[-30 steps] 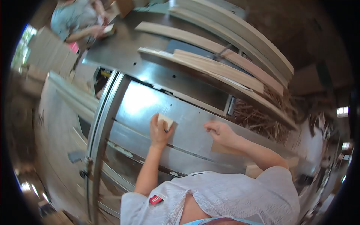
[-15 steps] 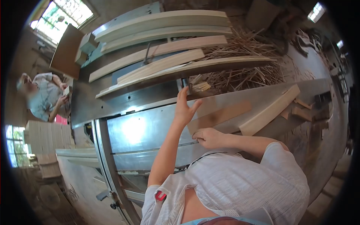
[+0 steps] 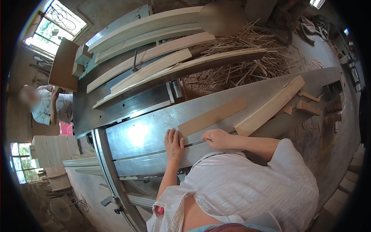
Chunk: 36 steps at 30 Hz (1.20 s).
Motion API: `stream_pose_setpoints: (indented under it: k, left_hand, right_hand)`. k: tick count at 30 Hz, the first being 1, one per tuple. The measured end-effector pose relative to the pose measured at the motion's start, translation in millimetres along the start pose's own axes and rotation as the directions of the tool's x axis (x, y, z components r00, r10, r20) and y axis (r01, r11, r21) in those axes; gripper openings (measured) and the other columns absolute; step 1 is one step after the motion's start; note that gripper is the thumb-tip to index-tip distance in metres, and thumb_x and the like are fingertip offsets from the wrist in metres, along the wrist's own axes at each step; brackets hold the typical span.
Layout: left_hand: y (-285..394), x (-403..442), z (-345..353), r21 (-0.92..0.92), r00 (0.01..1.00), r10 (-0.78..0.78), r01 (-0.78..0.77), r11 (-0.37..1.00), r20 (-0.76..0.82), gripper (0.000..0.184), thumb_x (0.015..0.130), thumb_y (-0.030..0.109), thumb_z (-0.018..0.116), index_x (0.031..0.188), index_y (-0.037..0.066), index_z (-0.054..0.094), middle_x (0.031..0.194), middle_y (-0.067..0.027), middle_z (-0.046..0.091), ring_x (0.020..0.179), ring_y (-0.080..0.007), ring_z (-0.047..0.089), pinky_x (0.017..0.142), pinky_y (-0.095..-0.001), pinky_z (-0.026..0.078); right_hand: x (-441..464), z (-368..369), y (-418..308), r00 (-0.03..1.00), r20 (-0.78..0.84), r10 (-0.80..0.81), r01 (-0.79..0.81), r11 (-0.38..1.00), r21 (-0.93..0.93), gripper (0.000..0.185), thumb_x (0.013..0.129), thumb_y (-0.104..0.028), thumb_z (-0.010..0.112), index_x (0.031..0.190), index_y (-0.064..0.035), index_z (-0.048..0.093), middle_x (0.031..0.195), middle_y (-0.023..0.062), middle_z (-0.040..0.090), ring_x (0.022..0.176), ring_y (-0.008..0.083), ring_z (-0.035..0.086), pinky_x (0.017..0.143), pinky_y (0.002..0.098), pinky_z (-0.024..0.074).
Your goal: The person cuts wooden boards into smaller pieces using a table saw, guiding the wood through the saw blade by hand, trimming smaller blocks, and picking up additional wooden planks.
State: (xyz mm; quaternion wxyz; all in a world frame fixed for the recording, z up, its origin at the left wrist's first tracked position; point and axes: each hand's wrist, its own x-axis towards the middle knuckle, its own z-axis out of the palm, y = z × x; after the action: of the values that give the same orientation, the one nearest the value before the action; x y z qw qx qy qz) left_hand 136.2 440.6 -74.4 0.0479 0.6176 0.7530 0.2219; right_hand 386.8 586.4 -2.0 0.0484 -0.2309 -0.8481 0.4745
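My left hand lies flat with its fingers extended on the shiny metal table, holding nothing. Its fingertips are close to the left end of a thin brown board. To the right, my right hand is closed near the table's slot, just below that board; whatever it may hold is too small to make out. A thicker pale board lies slanted on the table, right of the brown board.
Long boards lie across the far side. Thin wood offcuts are heaped behind the table; small blocks sit at the right. A metal rail runs at the left. A co-worker stands at the far left.
The pale block that was in my left hand is no longer seen. That hand reached toward the far edge, then came back and down onto the table. The co-worker's posture changed.
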Motion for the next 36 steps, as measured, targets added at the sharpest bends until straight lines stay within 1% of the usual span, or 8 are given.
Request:
stream_pose_setpoints:
  k: [4, 13, 20, 23, 29, 31, 34, 36]
  left_hand:
    - [7, 1, -1, 0.073, 1.0, -0.005, 0.006, 0.997, -0.01, 0.051, 0.097, 0.031, 0.067, 0.14, 0.006, 0.06, 0.151, -0.0154, 0.051, 0.147, -0.0417, 0.041, 0.121, -0.0549, 0.033]
    - [9, -1, 2, 0.036, 0.999, -0.027, 0.028, 0.999, -0.019, 0.051, 0.1, 0.031, 0.062, 0.144, 0.005, 0.056, 0.153, -0.0192, 0.049, 0.147, -0.0425, 0.04, 0.122, -0.0563, 0.031]
    - [13, 1, 2, -0.007, 0.999, -0.032, 0.032, 0.999, -0.034, 0.05, 0.1, 0.03, 0.062, 0.143, 0.005, 0.057, 0.151, -0.0187, 0.05, 0.145, -0.0427, 0.042, 0.12, -0.055, 0.033]
    - [17, 2, 6, -0.005, 0.998, -0.038, 0.038, 0.999, -0.044, 0.05, 0.099, 0.029, 0.062, 0.143, 0.005, 0.057, 0.151, -0.0185, 0.05, 0.146, -0.0415, 0.041, 0.121, -0.0542, 0.032]
    - [30, 6, 3, -0.037, 0.997, -0.073, 0.075, 0.997, 0.033, 0.049, 0.098, 0.027, 0.063, 0.142, 0.006, 0.056, 0.152, -0.0195, 0.049, 0.147, -0.0413, 0.04, 0.121, -0.0554, 0.031]
    - [28, 8, 2, -0.02, 0.996, -0.081, 0.082, 0.996, 0.048, 0.049, 0.099, 0.029, 0.062, 0.142, 0.006, 0.057, 0.153, -0.0189, 0.049, 0.146, -0.0404, 0.041, 0.122, -0.0543, 0.031]
    - [29, 10, -3, -0.001, 0.996, -0.078, 0.079, 0.997, 0.033, 0.049, 0.099, 0.031, 0.061, 0.142, 0.007, 0.057, 0.152, -0.0178, 0.051, 0.146, -0.039, 0.042, 0.122, -0.0524, 0.03]
    - [30, 12, -6, 0.028, 0.997, -0.078, 0.078, 0.997, 0.008, 0.049, 0.096, 0.03, 0.067, 0.139, 0.006, 0.06, 0.149, -0.0163, 0.053, 0.144, -0.0382, 0.044, 0.121, -0.052, 0.033]
  right_hand:
    - [9, 8, -8, 1.0, 0.012, 0.002, -0.001, 0.998, -0.07, 0.028, 0.094, -0.01, 0.053, 0.111, -0.0001, 0.073, 0.113, 0.0186, 0.072, 0.106, 0.0381, 0.069, 0.096, 0.0472, 0.0543]
    - [10, 19, -41, 0.989, -0.018, 0.145, -0.146, 0.975, -0.168, 0.027, 0.093, -0.011, 0.055, 0.11, 0.0005, 0.073, 0.111, 0.0184, 0.072, 0.107, 0.0379, 0.069, 0.097, 0.0461, 0.0545]
    - [63, -18, -54, 0.999, -0.052, 0.012, -0.024, 0.974, -0.223, 0.025, 0.094, -0.009, 0.056, 0.11, 0.0014, 0.072, 0.113, 0.0185, 0.073, 0.108, 0.0368, 0.069, 0.097, 0.0439, 0.055]
    - [87, -43, -50, 0.984, -0.165, 0.066, -0.085, 0.99, -0.11, 0.023, 0.098, -0.013, 0.059, 0.111, 0.0009, 0.072, 0.11, 0.0194, 0.073, 0.101, 0.0357, 0.071, 0.09, 0.0407, 0.0568]
    - [116, -113, -28, 0.95, -0.299, 0.088, -0.118, 0.989, -0.085, 0.027, 0.1, -0.019, 0.065, 0.119, -0.0007, 0.072, 0.11, 0.019, 0.074, 0.095, 0.0302, 0.074, 0.082, 0.0357, 0.0576]
    - [127, -123, -2, 0.943, -0.318, 0.096, -0.115, 0.993, -0.041, 0.029, 0.102, -0.019, 0.064, 0.122, 0.001, 0.07, 0.112, 0.0183, 0.075, 0.095, 0.0265, 0.076, 0.082, 0.0328, 0.058]
    - [139, -131, -7, 0.934, -0.261, 0.244, -0.206, 0.965, 0.164, 0.034, 0.105, -0.021, 0.061, 0.125, 0.0059, 0.068, 0.11, 0.0157, 0.076, 0.096, 0.0206, 0.077, 0.082, 0.0311, 0.0589]
    - [145, -134, -3, 0.938, -0.245, 0.245, -0.207, 0.964, 0.168, 0.034, 0.105, -0.02, 0.062, 0.125, 0.0058, 0.068, 0.11, 0.0155, 0.076, 0.094, 0.0197, 0.076, 0.081, 0.0309, 0.0588]
